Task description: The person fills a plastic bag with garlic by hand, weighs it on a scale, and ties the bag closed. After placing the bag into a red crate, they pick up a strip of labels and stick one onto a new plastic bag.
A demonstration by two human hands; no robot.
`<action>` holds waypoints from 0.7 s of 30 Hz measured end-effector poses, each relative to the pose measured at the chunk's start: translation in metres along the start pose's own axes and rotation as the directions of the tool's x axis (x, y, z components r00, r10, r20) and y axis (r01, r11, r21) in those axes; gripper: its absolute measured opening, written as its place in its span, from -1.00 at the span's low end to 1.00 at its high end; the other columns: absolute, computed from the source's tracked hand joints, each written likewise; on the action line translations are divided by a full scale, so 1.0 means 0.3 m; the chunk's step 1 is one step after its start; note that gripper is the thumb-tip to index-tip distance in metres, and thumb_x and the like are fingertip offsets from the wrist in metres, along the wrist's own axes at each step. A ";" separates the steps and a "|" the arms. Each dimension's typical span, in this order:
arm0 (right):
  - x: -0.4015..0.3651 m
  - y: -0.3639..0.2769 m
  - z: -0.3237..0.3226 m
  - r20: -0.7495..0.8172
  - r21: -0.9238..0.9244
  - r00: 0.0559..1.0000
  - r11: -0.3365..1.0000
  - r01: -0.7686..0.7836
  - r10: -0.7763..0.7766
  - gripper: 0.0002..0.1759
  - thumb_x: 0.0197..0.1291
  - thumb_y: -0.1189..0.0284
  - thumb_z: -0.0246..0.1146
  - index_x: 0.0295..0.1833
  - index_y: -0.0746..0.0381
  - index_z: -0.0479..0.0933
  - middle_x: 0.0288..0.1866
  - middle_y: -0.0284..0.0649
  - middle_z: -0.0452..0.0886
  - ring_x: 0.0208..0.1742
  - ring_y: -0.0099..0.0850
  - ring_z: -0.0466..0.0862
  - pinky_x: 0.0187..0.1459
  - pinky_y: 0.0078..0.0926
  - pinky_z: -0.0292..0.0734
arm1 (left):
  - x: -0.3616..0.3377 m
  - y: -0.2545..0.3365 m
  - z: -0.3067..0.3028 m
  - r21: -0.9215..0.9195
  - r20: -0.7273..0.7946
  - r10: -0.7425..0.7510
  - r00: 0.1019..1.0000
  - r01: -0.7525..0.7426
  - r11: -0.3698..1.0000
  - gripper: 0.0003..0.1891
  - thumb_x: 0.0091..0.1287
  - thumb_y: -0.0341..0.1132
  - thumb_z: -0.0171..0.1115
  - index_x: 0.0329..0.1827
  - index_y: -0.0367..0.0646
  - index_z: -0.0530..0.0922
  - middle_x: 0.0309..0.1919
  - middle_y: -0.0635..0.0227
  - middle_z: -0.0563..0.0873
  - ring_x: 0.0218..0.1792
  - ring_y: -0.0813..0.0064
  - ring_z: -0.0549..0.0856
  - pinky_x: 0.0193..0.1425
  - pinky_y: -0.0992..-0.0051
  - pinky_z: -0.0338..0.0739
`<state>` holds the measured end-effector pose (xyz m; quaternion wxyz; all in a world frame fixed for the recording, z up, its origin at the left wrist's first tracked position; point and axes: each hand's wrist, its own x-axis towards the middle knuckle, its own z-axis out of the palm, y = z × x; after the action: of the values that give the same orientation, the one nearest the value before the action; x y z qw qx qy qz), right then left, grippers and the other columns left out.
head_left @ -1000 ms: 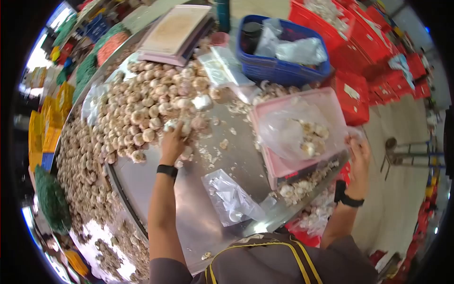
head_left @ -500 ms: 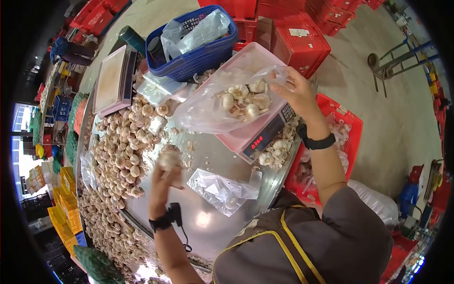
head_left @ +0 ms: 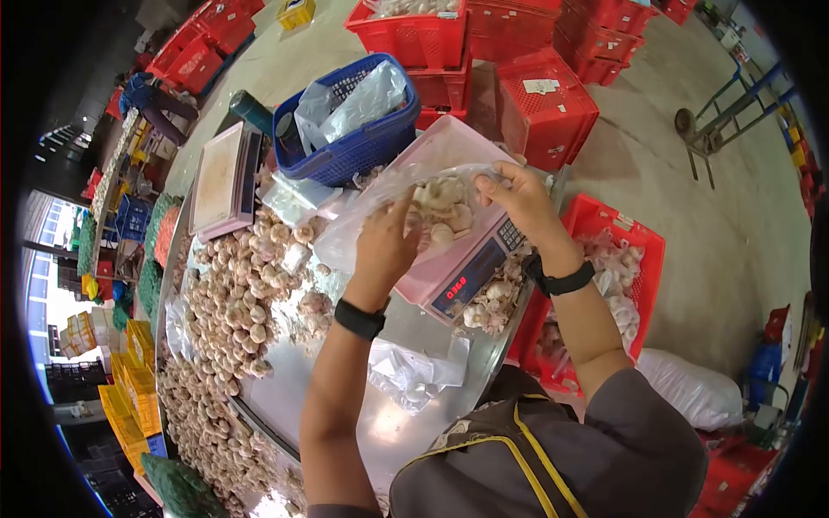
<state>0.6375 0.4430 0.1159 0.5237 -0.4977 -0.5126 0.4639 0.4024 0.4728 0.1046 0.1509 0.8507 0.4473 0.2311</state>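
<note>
A clear plastic bag (head_left: 341,245) with several garlic bulbs (head_left: 445,203) in it lies on a pink weighing scale (head_left: 449,274), whose red digits are lit. My right hand (head_left: 516,197) pinches the bag's rim between thumb and fingers on the right. My left hand (head_left: 384,246) is over the bag's left side, fingers stretched towards the bulbs and thumb apart; part of its grasp is hidden. Loose garlic (head_left: 315,304) lies on the metal table near my left wrist. Flat plastic bags (head_left: 414,371) rest in front of the scale.
A large garlic heap (head_left: 229,315) covers the table's left. Behind stand a blue basket (head_left: 345,142) holding plastic bags and a second scale (head_left: 220,186). To my right is a red crate (head_left: 652,259) of bagged garlic. Red crates (head_left: 548,108) stand beyond; a person (head_left: 155,104) bends far left.
My left hand has moved from the loose garlic up and right to the bag. My right hand keeps hold of the rim. The camera view has shifted slightly.
</note>
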 end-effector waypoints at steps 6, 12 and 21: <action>0.031 0.085 0.010 0.051 0.071 0.999 0.997 -0.004 0.000 -0.77 0.24 0.39 0.30 -0.12 0.33 0.57 -0.29 -0.41 0.59 -0.23 -0.68 0.54 -0.13 -0.68 0.45 | -0.104 0.005 -0.084 0.146 0.075 -0.108 0.991 0.097 0.985 -0.35 0.15 -0.32 0.33 0.36 0.02 0.35 0.06 0.08 0.57 0.06 0.04 0.56 0.09 0.20 0.50; 0.093 0.200 0.021 -0.061 -0.156 0.990 0.981 0.115 -0.126 -0.53 -0.03 0.23 0.43 -0.14 0.38 0.53 -0.29 -0.17 0.63 -0.18 -0.51 0.61 -0.15 -0.48 0.48 | -0.134 0.061 -0.102 0.222 0.130 0.001 0.992 -0.030 0.975 -0.37 0.14 -0.30 0.35 0.33 0.00 0.36 -0.03 0.20 0.58 0.06 0.18 0.57 0.26 0.11 0.36; 0.115 0.210 -0.003 -0.174 -0.321 0.978 0.946 0.051 -0.112 -0.47 0.02 0.16 0.43 -0.03 0.33 0.52 -0.09 -0.15 0.62 -0.04 -0.41 0.58 0.00 -0.42 0.44 | -0.105 0.086 -0.036 0.298 0.180 0.102 0.978 -0.153 0.942 -0.35 0.10 -0.30 0.39 0.31 0.07 0.39 -0.03 0.30 0.60 0.18 0.24 0.51 0.40 -0.08 0.14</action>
<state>0.6416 0.4821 0.0558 0.5031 -0.5950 -0.5479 0.3043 0.3990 0.4327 0.1176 0.0361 0.9070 0.4080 0.0975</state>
